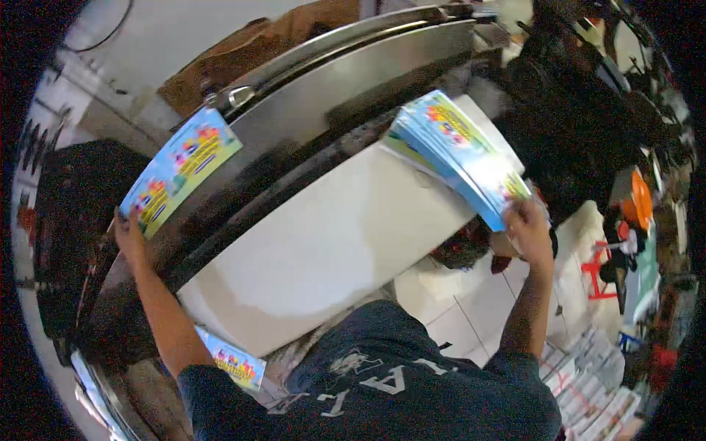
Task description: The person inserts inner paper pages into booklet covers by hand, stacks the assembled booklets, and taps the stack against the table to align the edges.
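Observation:
My left hand [131,234] is closed on the lower end of a colourful printed sheet [180,169], light blue with yellow lettering and bright figures. The sheet's far end reaches over the dark machine bed beside a metal bar. On the right, my right hand [528,228] grips the near corner of a fanned stack of matching printed sheets [460,147]. That stack overlaps the far right end of a white board [309,250]. Another printed sheet [235,361] lies low at the left, partly hidden by my left arm.
A long metal machine bar [353,81] crosses behind the board, with brown cardboard [243,55] beyond it. Tiled floor [456,316] shows at right, with a red stool [599,272], an orange object [641,197] and bundled paper stacks [588,382].

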Tool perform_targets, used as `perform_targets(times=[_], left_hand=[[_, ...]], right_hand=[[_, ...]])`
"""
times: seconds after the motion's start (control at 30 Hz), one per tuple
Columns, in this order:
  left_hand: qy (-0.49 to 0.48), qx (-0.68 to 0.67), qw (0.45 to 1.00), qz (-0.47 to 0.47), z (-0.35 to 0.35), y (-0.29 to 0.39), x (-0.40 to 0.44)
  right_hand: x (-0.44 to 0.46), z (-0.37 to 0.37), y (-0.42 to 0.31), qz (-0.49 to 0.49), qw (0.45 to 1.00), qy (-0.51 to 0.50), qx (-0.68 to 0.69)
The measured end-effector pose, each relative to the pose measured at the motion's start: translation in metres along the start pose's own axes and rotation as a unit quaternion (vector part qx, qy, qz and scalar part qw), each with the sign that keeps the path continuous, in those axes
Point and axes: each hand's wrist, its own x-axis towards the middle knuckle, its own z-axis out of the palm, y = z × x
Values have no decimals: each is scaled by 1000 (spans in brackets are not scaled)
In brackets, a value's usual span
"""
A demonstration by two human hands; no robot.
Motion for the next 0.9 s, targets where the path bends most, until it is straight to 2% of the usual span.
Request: perform_targets(times=[0.03, 0.07, 0.1, 0.13, 0.2, 0.23, 0.27, 0.3, 0.33, 0.37, 0.4, 0.43, 0.47, 0.5, 0.53, 0.57, 0.6, 0.67, 0.73, 0.8, 0.83, 0.87, 0.9], left_hand=[[-20, 41, 999, 18, 0, -6, 5], [135, 191, 969, 84, -5, 32, -14], [284, 333, 887, 147, -2, 65, -35], [281, 334, 888, 147, 12, 83, -53], [174, 118, 960, 183, 53, 116, -86], [117, 161, 954, 225, 78, 147, -121], [59, 196, 941, 269, 104, 177, -155], [-175, -165, 957, 161, 119, 255, -207], [-263, -160, 945, 108, 143, 289, -248], [-422, -180, 888, 31, 168, 316, -279], [-495, -253, 831, 3, 187, 344, -304], [-561, -327, 756, -85, 211, 364, -324], [-554, -355, 742, -128, 231, 384, -338], [-534, -436, 689, -224, 266, 391, -351], [-528, -443, 690, -223, 276, 404, -351], [-499, -452, 686, -275, 284, 415, -348], [-468, -460, 680, -327, 290, 425, -345], [-455, -449, 678, -364, 300, 439, -342], [-443, -438, 672, -400, 313, 444, -342], [-423, -426, 686, -411, 335, 440, -346], [-417, -431, 687, -411, 348, 436, -346], [-426, -501, 616, -434, 365, 429, -350], [-434, -563, 541, -449, 369, 428, -350]], right_hand=[[16, -12, 10, -29, 996, 88, 6], [38, -20, 34, -66, 984, 128, 102], [56, -31, 36, -29, 986, 160, 23], [68, -36, 37, -27, 987, 159, 21], [97, -41, 35, -80, 979, 184, -42], [112, -40, 27, -82, 979, 179, -42], [123, -34, 15, -87, 989, 106, -59], [134, -29, 2, -89, 993, 33, -76], [146, -25, -14, -105, 980, -33, -166], [164, -20, -14, -112, 970, -82, -201], [176, -14, -16, -108, 968, -86, -210], [188, -9, -17, -104, 963, -103, -228], [198, -6, -21, -100, 957, -121, -244], [198, -2, -29, -88, 953, -147, -251], [194, 1, -36, -75, 947, -173, -259], [191, 2, -38, -73, 954, -196, -215], [192, 3, -34, -72, 946, -211, -234], [188, 13, -12, -116, 961, -124, -218], [197, 17, 6, -155, 965, -129, -168], [179, 16, -8, -70, 981, -174, -40], [173, 15, -16, -51, 983, -173, -35], [168, 15, -23, -31, 984, -170, -29], [180, 19, -6, -67, 985, -155, -28]])
